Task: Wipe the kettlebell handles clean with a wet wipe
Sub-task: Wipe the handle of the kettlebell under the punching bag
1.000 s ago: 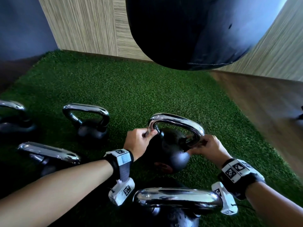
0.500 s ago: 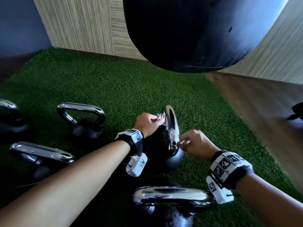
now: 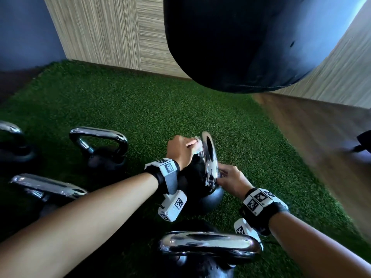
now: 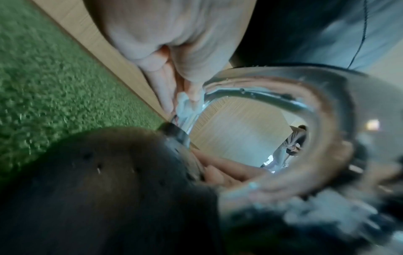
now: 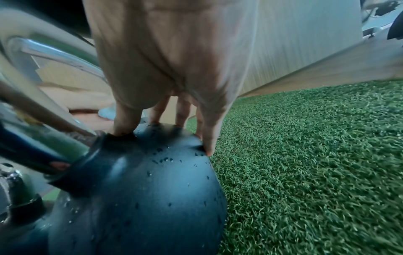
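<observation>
A black kettlebell (image 3: 210,199) stands on green turf, its chrome handle (image 3: 209,157) turned edge-on to me. My left hand (image 3: 183,150) pinches a pale wet wipe (image 3: 196,150) against the handle's far side. In the left wrist view the wipe (image 4: 185,103) is bunched between my fingertips on the handle (image 4: 283,81). My right hand (image 3: 228,177) rests on the top of the ball by the handle's near base. Its thumb and straight fingers (image 5: 207,138) press on the wet-spotted body (image 5: 152,189).
Several other kettlebells stand around: one behind to the left (image 3: 98,137), two at the far left (image 3: 46,187) (image 3: 12,141), one close in front of me (image 3: 210,244). A dark punch bag (image 3: 251,37) hangs overhead. A wooden floor (image 3: 321,137) borders the turf on the right.
The kettlebell has been turned, so its handle went from broadside to edge-on. My left hand with the wipe stayed on the handle, and my right hand left the handle and settled on the ball.
</observation>
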`<state>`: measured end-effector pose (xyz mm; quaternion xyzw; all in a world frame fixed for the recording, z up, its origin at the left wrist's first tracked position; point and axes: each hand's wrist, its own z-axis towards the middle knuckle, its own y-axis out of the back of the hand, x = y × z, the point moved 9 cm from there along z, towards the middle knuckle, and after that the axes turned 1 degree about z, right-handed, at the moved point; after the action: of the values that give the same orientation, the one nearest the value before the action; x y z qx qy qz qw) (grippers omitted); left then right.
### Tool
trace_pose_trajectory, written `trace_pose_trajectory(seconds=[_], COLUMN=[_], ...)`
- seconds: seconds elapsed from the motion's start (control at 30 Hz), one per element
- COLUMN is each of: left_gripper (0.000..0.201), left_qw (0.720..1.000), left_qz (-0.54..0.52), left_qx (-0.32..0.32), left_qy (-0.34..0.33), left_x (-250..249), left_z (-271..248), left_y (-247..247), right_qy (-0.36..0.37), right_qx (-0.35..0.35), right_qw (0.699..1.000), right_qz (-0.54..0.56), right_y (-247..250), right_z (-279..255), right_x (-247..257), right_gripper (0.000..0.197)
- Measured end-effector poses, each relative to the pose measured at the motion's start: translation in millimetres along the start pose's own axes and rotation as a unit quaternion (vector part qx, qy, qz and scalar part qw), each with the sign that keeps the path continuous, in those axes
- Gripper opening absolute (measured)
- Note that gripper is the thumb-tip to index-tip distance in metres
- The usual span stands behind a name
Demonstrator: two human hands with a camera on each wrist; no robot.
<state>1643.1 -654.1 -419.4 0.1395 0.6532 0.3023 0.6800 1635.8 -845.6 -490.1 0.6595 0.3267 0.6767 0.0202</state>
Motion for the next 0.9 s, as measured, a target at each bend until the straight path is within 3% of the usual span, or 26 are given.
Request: trace_pose_trajectory(seconds=[0.07,0.13,0.27,0.33,0.43,0.63,0.8,0.9], left_gripper=[0.028,0.028,0.027,0.031,0.031,0.027,0.018,0.018], left_qw=[0.998,0.990,0.964,0.943,0.951,0.969,0.961,0.965], left_qz=[-0.002,-0.099,-0.247,-0.317,-0.298,-0.234,-0.206,-0.199], left_qx=[0.046,0.063,0.054,0.074,0.074,0.070,0.174,0.152], left_qy=[0.042,0.081,0.078,0.072,0.031,-0.046,-0.063,-0.071], left_x=[6,12,5,4,-3,-22,-20,-14], left_z=[7,14,-11,-27,-29,-35,-73,-73], left_y=[-2,-2,3,0,10,30,18,19], right_qy=[0.000,0.000,-0.002,-0.002,0.008,0.013,0.016,-0.001], right_qx=[-0.005,0.000,-0.015,-0.016,-0.013,-0.002,0.003,0.001], right_qw=[1.000,1.000,1.000,1.000,1.000,1.000,0.999,1.000], right_qz=[0.007,0.002,0.015,0.017,0.022,0.023,0.028,0.027], right_y=[0,-2,-1,-2,0,1,0,2], right_z=[-1,0,-2,-3,-2,-1,-4,-1], right_x=[1,0,-5,-4,-4,-1,3,0], right_gripper=[0.038,0.037,0.043,0.033,0.030,0.049,0.055,0.056])
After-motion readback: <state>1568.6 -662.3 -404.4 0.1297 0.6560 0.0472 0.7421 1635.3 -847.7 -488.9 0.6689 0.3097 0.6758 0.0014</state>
